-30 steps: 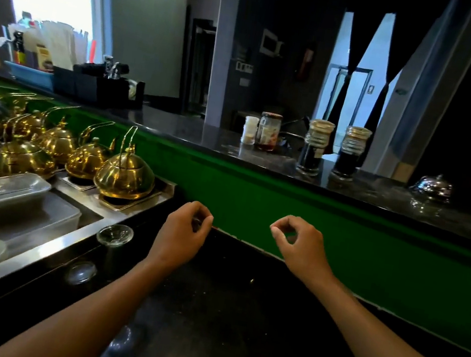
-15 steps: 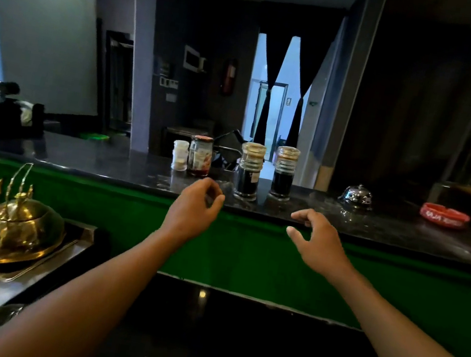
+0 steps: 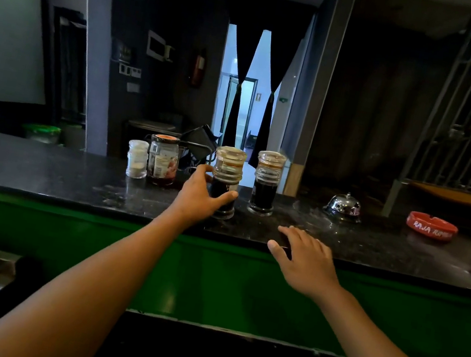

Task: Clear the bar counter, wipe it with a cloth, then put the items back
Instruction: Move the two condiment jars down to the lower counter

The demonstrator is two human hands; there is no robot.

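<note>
- While clearing is only starting, with every item on the black tabletop (image 3: 42, 171).
- Left hand (image 3: 198, 195): fingers wrapped round the lower part of the left dark-liquid jar (image 3: 226, 181), near the tabletop's middle.
- Right hand (image 3: 304, 260): fingers straight and released, resting on the near edge, holding nothing.
- Waiting: second dark jar (image 3: 266, 183) just right; labelled jar (image 3: 163, 160) and small white container (image 3: 137, 158) left; bell (image 3: 343, 207) and red ashtray (image 3: 432, 226) far right.
- Next, probably: lift straight up, kept level against spilling, clear of the neighbouring jar.
- No cloth in view.
</note>
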